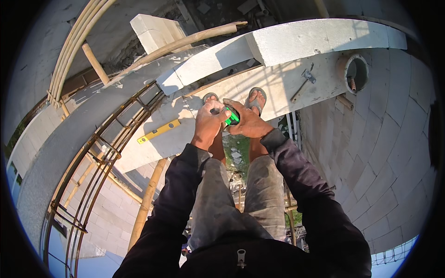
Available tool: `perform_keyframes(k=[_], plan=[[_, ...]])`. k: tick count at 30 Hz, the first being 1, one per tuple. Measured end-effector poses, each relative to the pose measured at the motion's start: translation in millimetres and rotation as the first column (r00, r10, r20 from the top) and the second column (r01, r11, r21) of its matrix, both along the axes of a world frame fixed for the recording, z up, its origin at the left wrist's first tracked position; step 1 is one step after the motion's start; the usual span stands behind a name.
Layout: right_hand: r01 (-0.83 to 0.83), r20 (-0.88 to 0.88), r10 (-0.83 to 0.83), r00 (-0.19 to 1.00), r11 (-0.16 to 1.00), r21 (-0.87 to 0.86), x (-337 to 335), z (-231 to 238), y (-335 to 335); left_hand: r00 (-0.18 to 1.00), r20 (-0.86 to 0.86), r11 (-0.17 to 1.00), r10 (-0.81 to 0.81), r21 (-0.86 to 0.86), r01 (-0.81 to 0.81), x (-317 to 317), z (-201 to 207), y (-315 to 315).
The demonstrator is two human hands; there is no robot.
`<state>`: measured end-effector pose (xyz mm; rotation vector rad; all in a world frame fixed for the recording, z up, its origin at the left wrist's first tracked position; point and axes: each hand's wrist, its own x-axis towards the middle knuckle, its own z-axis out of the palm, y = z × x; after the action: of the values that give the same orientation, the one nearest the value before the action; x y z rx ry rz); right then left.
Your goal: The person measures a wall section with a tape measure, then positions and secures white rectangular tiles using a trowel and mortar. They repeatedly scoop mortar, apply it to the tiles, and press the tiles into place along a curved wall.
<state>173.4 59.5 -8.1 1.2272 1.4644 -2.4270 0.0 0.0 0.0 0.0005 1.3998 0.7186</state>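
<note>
My left hand (208,123) and my right hand (251,122) meet in front of my knees, closed around a small rounded green and black object (232,116). Fingers cover much of it, so its exact kind is hard to make out. Below them, my sandalled feet rest on a pale plank (282,90). A yellow spirit level (159,131) lies on the pale surface to the left of my left hand. To the right of my feet lies a hammer (304,85), its head pointing away from me.
Pale blocks (324,41) line the far side of the plank. At right, a round, hollow container (355,74) stands by a block wall (384,125). A rebar cage (109,148) and bamboo poles (147,204) are at left. Between my legs, a gap shows ground far below.
</note>
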Motion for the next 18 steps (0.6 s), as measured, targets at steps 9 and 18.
perform_keyframes(k=[9, 18], plan=[[-0.323, 0.121, 0.318, 0.940, 0.946, 0.026, -12, -24, -14, 0.978, 0.015, 0.973, -0.207, 0.110, 0.204, -58, -5, -40], [-0.561, 0.764, 0.455, 0.457, 0.814, -0.150, 279, -59, -52, 0.984, -0.178, 0.998, -0.016, -0.069, 0.004, -175, 67, -141]])
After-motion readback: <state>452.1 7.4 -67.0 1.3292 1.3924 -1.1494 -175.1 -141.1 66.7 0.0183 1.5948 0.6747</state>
